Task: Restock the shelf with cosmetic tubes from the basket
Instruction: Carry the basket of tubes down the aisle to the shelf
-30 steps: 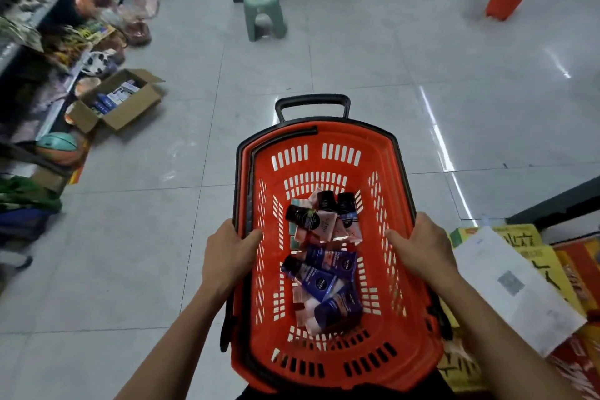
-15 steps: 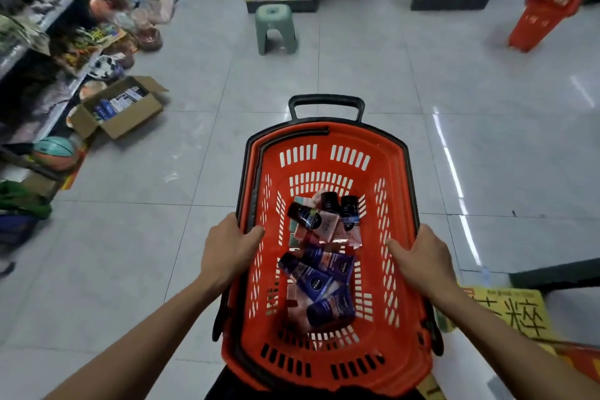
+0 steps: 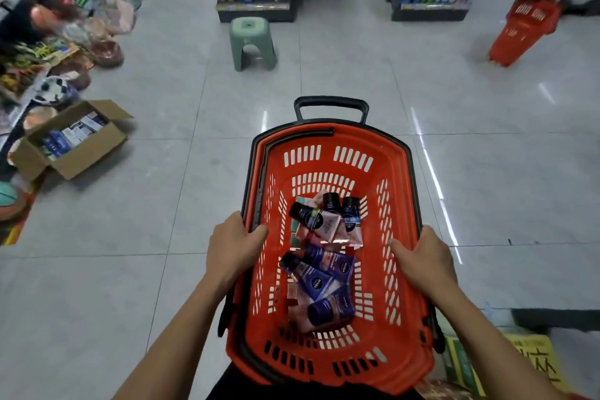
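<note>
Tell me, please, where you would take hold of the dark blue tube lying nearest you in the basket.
Probably by its body, from above. The dark blue tube lies flat on top of the pile in the red basket, its upper side bare. The left hand and right hand both grip the rim, so one must let go first.

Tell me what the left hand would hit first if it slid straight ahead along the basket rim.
Nothing but rim: the left hand grips the orange basket's left edge, and the rim runs free to the black handle.
</note>
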### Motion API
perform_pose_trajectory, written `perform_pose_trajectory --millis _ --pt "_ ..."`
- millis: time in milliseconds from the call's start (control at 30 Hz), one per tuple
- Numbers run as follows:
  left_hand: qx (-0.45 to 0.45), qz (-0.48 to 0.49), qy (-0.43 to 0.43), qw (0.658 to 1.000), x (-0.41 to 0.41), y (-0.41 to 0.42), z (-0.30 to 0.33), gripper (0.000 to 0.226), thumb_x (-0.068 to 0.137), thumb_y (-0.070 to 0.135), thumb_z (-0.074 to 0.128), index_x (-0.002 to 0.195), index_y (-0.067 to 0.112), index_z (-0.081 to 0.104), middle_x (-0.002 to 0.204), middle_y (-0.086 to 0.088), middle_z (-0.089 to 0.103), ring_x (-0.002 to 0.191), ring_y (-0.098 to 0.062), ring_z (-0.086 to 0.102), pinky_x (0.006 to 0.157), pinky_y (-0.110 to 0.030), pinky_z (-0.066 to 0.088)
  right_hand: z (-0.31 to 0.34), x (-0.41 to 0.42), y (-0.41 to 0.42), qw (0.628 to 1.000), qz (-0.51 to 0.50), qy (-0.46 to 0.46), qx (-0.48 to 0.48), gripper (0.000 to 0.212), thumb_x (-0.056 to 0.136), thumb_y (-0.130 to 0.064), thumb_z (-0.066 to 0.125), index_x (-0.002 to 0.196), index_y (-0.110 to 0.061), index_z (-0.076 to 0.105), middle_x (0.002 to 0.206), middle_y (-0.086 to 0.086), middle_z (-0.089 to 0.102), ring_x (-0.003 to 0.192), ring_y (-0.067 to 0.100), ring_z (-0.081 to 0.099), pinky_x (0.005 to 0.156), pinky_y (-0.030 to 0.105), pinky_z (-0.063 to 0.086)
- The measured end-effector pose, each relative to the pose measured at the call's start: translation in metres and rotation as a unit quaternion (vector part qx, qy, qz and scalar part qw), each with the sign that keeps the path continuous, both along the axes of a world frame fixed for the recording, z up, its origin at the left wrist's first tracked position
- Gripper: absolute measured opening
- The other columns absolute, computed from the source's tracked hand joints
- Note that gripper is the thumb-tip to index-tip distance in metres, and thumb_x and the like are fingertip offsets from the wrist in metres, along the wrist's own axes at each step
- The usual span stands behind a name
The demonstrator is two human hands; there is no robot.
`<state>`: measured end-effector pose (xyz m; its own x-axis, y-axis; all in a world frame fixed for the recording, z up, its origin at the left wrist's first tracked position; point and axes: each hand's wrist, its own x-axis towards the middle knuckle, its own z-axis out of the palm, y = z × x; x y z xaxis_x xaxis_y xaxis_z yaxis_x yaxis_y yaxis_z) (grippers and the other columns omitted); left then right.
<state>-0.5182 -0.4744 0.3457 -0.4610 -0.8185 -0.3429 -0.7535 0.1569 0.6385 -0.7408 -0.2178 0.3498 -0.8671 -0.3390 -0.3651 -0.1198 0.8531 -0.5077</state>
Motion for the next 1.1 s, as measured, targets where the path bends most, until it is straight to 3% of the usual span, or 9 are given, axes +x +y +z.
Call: perform_pose_trajectory --millis 167,433,567,767,1100 --pt "-0.034 -0.021 -0.006 0.999 -0.058 -0.088 0.011 0.049 0.084 0.065 0.063 0.109 0.023 0.062 0.090 0.008 0.074 0.074 -0.012 0.073 0.075 -0.039 0.064 0.008 -0.048 -0.077 1.000 -0.011 0.005 -0.001 0.050 0.090 -0.054 0.066 0.118 -0.018 0.047 0.099 -0.002 0.058 0.074 0.016 0.061 0.061 0.028 0.047" --pt "-0.012 -0.031 0.011 0.999 -0.138 -0.172 0.015 0.052 0.084 0.064 0.064 0.116 0.023 0.059 0.098 0.006 0.074 0.077 -0.013 0.074 0.078 -0.042 0.064 0.010 -0.129 -0.157 0.999 -0.008 0.029 0.016 0.051 0.089 -0.059 0.065 0.115 -0.018 0.050 0.096 -0.002 0.060 0.072 0.016 0.061 0.061 0.028 0.046" --pt "-0.009 -0.033 0.000 0.999 -0.190 -0.197 0.012 0.049 0.087 0.062 0.065 0.115 0.023 0.059 0.097 0.007 0.074 0.077 -0.014 0.074 0.078 -0.042 0.064 -0.002 -0.181 -0.183 1.000 -0.005 0.012 0.006 0.049 0.088 -0.059 0.066 0.113 -0.021 0.048 0.100 -0.001 0.064 0.077 0.018 0.066 0.065 0.031 0.052" --pt "-0.001 -0.002 -0.017 1.000 -0.292 -0.229 0.006 0.050 0.087 0.063 0.066 0.115 0.023 0.057 0.098 0.005 0.074 0.077 -0.015 0.075 0.079 -0.042 0.064 -0.012 -0.290 -0.228 1.000 0.010 -0.009 -0.007 0.048 0.092 -0.052 0.064 0.120 -0.016 0.049 0.103 0.002 0.063 0.076 0.016 0.063 0.061 0.028 0.047" --pt "-0.015 0.016 -0.010 1.000 -0.460 -0.260 0.032 0.051 0.087 0.063 0.066 0.118 0.024 0.057 0.098 0.007 0.075 0.074 -0.014 0.076 0.077 -0.040 0.064 0.007 -0.466 -0.264 0.999 0.027 -0.013 -0.033 0.051 0.092 -0.052 0.065 0.124 -0.015 0.048 0.107 0.004 0.066 0.078 0.019 0.067 0.062 0.030 0.050"
